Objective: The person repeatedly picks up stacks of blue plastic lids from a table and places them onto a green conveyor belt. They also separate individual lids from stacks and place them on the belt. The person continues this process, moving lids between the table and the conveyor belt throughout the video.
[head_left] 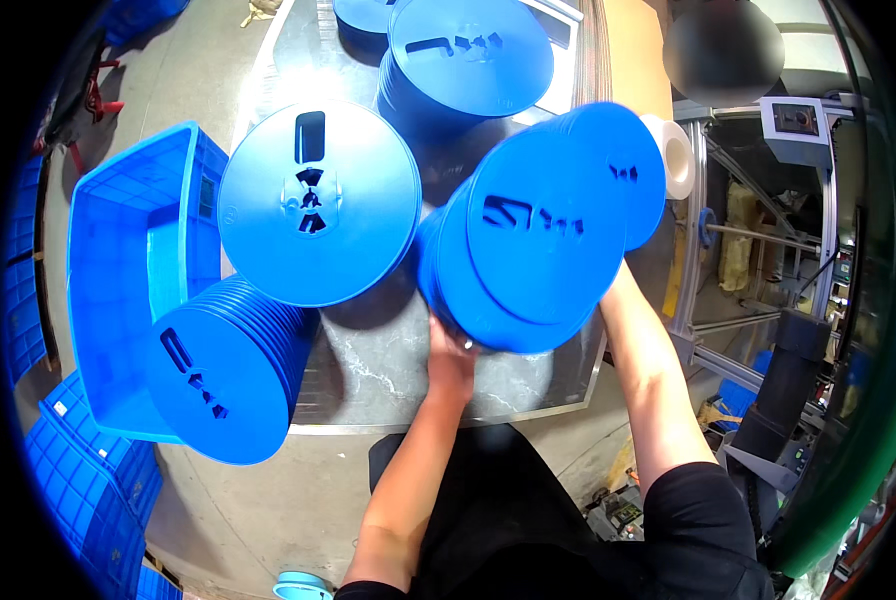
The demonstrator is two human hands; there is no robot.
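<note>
A stack of blue plastic reels point(543, 230) is tilted and fanned out in front of me, one reel sticking out to its upper right. At its near lower edge my left hand point(453, 350) is closed on the stack, fingers partly hidden beneath. My right hand point(616, 278) reaches under the stack's right side; only its wrist end shows, and the reels cover the fingers. Left of this stack lies another large reel point(258, 230) with a slot and a cut-out hub. Below that, a leaning row of reels point(218, 380) overhangs the table's left edge.
More reel stacks point(473, 60) stand on the far part of the grey marbled table point(368, 385). An open blue crate point(118, 290) is at the left, with blue bins point(88, 470) below. A white roll point(676, 158) and a metal-framed machine point(703, 250) are on the right.
</note>
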